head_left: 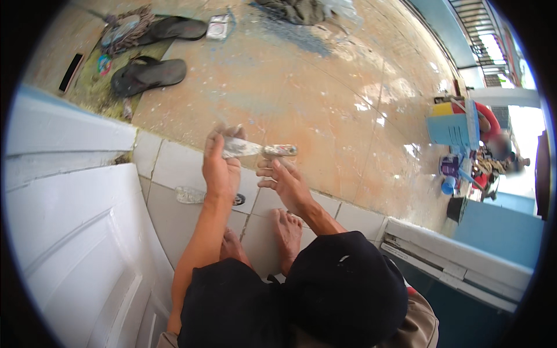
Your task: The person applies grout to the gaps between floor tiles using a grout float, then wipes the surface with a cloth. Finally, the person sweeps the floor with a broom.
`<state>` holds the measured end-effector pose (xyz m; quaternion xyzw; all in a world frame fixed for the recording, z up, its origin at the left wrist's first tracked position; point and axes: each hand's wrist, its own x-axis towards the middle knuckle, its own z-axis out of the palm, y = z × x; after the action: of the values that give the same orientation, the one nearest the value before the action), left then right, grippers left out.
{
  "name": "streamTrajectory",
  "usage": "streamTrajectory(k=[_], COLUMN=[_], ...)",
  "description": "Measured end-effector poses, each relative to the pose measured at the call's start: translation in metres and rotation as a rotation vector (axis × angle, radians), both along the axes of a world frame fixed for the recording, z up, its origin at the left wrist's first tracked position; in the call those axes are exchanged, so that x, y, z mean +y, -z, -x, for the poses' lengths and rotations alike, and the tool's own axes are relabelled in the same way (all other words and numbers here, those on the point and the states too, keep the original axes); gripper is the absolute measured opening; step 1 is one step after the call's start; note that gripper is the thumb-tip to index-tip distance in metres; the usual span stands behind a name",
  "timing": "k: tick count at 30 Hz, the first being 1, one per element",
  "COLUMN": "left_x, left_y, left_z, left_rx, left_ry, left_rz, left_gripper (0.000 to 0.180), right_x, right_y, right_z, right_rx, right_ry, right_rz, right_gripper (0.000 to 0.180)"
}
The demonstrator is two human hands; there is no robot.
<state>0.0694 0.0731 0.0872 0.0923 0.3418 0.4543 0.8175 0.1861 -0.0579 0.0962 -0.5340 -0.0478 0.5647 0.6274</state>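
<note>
You are crouched with both hands raised in front of you over the strip of pale tiles (174,164) that borders the tan floor (325,116). Your left hand (222,165) is closed on the wide, whitish-smeared blade of a scraper (249,148), with the thumb on the near side and fingers behind the metal. The scraper lies roughly level across your view, blade toward your left and handle toward your right. Your right hand (288,178) is just below the handle, its fingers partly bent and its thumb pointing up toward it; you cannot tell from this angle whether it grips the handle or only comes near it. Beneath your left forearm a second scraper (190,195) rests on the tiles, its pale blade showing to the left of the arm and its dark handle end to the right. Your bare right foot (287,231) stands on the tiles below your right hand. To your left is a white panelled door (75,232). Farther out on the floor are a dark sandal (148,76), another dark sandal (174,29) beyond it, and a small whitish packet (218,26) touching or just beside that farther one, while a light blue container (448,129) stands well off to your right
</note>
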Motion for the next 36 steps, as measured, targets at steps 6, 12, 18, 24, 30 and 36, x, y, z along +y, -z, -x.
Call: streamTrajectory(k=[6, 12, 18, 24, 30, 36], left_x=[-0.052, -0.048, -0.037, -0.034, -0.073, -0.080], left_y=[-0.012, 0.013, 0.032, 0.041, 0.062, 0.072], left_z=[-0.031, 0.004, 0.027, 0.082, 0.123, 0.134], left_rx=[0.015, 0.765, 1.158, 1.530, 1.529, 1.536], left_ry=[0.252, 0.436, 0.368, 0.247, 0.382, 0.523], left_rz=[-0.121, -0.562, -1.004, -1.315, -1.432, -1.433], left_gripper=[0.029, 0.034, 0.040, 0.049, 0.061, 0.071], right_x=[0.016, 0.021, 0.021, 0.080, 0.071, 0.092], right_y=[-0.008, 0.025, 0.054, 0.067, 0.101, 0.073], right_z=[-0.028, -0.018, -0.038, -0.090, -0.068, -0.071], right_rx=[-0.125, -0.445, -0.641, -0.791, -0.962, -0.931], right_ry=[0.069, -0.157, -0.320, -0.136, -0.248, -0.287], right_rz=[-0.073, 0.019, 0.170, 0.259, 0.274, 0.332], right_gripper=[0.033, 0.029, 0.030, 0.030, 0.032, 0.029])
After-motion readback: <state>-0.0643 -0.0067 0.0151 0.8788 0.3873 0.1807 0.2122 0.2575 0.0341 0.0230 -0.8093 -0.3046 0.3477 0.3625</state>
